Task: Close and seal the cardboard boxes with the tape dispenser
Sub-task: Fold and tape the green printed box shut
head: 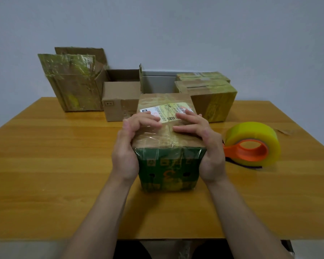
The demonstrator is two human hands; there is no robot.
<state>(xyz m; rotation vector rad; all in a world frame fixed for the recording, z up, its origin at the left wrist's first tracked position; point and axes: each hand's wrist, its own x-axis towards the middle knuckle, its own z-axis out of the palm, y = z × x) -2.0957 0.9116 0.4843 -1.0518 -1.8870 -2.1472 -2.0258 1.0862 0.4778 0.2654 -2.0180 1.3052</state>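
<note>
Left hand (127, 146), right hand (204, 144) grip taped box (168, 165).

Green-printed brown box (168, 165) with white label (166, 111), yellow tape roll (251, 133) on orange dispenser (245, 152), honey-toned wooden table (64, 165)

Both bare arms reach in from the bottom, the left from 7 o'clock and the right from 5 o'clock. The left hand (127, 152) and the right hand (208, 146) hug one box (168, 171) between them. Palms press its sides. Bent fingers (192, 118) lie on its top.
</note>
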